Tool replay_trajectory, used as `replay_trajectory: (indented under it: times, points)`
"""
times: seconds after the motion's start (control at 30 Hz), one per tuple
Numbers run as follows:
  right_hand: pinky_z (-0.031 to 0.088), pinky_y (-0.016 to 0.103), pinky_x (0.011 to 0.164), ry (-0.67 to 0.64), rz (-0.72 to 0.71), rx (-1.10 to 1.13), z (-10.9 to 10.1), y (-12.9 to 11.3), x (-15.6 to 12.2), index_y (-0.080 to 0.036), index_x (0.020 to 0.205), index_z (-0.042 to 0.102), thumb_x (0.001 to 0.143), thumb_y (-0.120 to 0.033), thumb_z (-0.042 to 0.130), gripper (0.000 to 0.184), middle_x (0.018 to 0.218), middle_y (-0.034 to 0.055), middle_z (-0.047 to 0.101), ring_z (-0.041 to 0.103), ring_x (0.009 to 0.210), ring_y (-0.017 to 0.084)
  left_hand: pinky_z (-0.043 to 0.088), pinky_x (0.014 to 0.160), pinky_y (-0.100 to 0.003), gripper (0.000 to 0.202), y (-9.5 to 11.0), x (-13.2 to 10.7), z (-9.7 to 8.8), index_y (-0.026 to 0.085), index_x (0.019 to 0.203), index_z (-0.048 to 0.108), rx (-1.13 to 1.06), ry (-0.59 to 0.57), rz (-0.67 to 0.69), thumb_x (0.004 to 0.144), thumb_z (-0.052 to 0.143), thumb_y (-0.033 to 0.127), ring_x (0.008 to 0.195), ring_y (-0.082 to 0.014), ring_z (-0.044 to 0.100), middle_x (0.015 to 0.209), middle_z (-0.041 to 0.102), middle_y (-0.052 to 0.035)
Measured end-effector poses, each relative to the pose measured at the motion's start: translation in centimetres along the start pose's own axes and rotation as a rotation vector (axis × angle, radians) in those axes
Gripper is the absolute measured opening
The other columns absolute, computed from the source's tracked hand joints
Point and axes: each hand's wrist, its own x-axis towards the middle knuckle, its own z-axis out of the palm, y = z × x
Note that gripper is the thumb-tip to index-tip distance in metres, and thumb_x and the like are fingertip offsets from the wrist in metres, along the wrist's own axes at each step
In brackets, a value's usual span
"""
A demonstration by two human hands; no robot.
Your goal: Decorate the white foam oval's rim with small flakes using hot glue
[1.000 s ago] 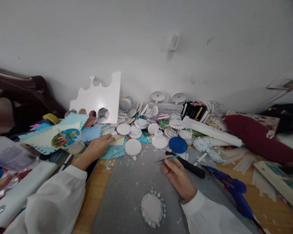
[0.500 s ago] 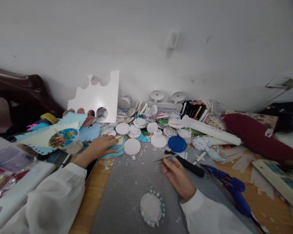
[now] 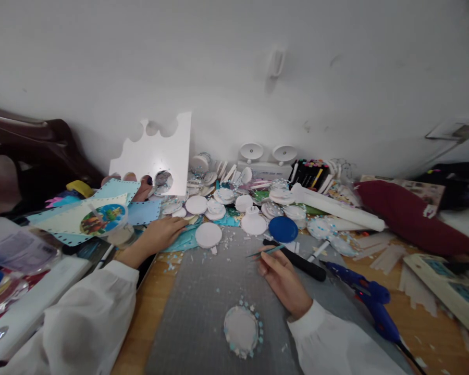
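My right hand (image 3: 279, 278) pinches a pair of teal tweezers (image 3: 272, 250), tips pointing left above the grey mat (image 3: 195, 317). Below it lies a white disc (image 3: 241, 329) ringed with small pale blue and white stars. Over at the mat's upper left, my left hand (image 3: 160, 235) has its fingers closed at the edge of a light blue packet (image 3: 184, 240); the thumb is mostly hidden. Just right of that packet sits a plain white disc (image 3: 208, 235) with a small tab. A dark blue disc (image 3: 283, 229) lies beyond the tweezers, and a black-handled tool (image 3: 305, 264) beside my right hand.
Heaped white discs (image 3: 214, 209) line the back, near a cut-out white board (image 3: 160, 153) and black markers (image 3: 310, 174). A blue glue gun (image 3: 369, 294) and power strip (image 3: 445, 286) are on the right. A lidded cup (image 3: 121, 234) stands beside my left forearm.
My left fingers have drawn together and shifted the light blue packet; a pale card there is no longer visible. The plain white disc slid slightly left. My right hand stays nearly still.
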Motion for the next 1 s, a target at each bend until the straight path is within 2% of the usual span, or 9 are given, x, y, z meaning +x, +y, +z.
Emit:
replay_trajectory:
  times: [0.37,0.6,0.83,0.93,1.0]
  points:
    - [0.035,0.024,0.056,0.003,-0.001,0.007,-0.2,0.2,0.1,-0.020,0.083,0.070,0.067,-0.036,0.082,0.026,0.075,0.0008,0.064,0.046,0.060,0.009,0.050,0.082,-0.033,0.041,0.1,0.4,-1.0,0.024,0.124,0.061,-0.117,-0.013,-0.087,0.095,0.036,0.038,0.100,-0.0254,0.066,0.111,0.071,-0.0086]
    - [0.035,0.024,0.056,0.011,-0.002,0.005,-0.1,0.2,0.1,-0.020,0.081,0.069,0.064,-0.038,0.083,0.028,0.074,0.0006,0.063,0.046,0.059,0.009,0.049,0.086,-0.030,0.042,-0.3,0.4,-1.3,0.026,0.122,0.063,-0.183,-0.032,-0.107,0.094,0.036,0.043,0.104,-0.0231,0.065,0.118,0.070,-0.0035]
    - [0.035,0.025,0.055,0.014,-0.002,-0.003,-0.1,0.1,0.1,-0.020,0.082,0.069,0.065,-0.038,0.083,0.028,0.073,0.0003,0.062,0.046,0.058,0.010,0.051,0.084,-0.027,0.042,-0.5,0.5,-1.8,0.026,0.113,0.067,-0.230,-0.045,-0.111,0.092,0.040,0.050,0.097,-0.0215,0.068,0.114,0.072,-0.0009]
    - [0.035,0.025,0.055,0.008,0.002,0.000,-0.1,0.1,0.0,-0.020,0.082,0.069,0.065,-0.037,0.083,0.028,0.074,0.0005,0.063,0.046,0.058,0.010,0.050,0.087,-0.028,0.040,-0.6,0.4,-1.7,0.026,0.114,0.066,-0.214,-0.041,-0.099,0.094,0.038,0.047,0.100,-0.0218,0.067,0.114,0.071,-0.0011]
    - [0.035,0.026,0.055,0.008,0.003,0.002,-0.1,0.0,0.0,-0.020,0.081,0.068,0.065,-0.037,0.083,0.028,0.074,0.0004,0.063,0.046,0.058,0.010,0.049,0.089,-0.030,0.039,-0.6,0.3,-1.6,0.025,0.121,0.061,-0.190,-0.028,-0.092,0.096,0.036,0.041,0.104,-0.0233,0.066,0.119,0.069,-0.0031]
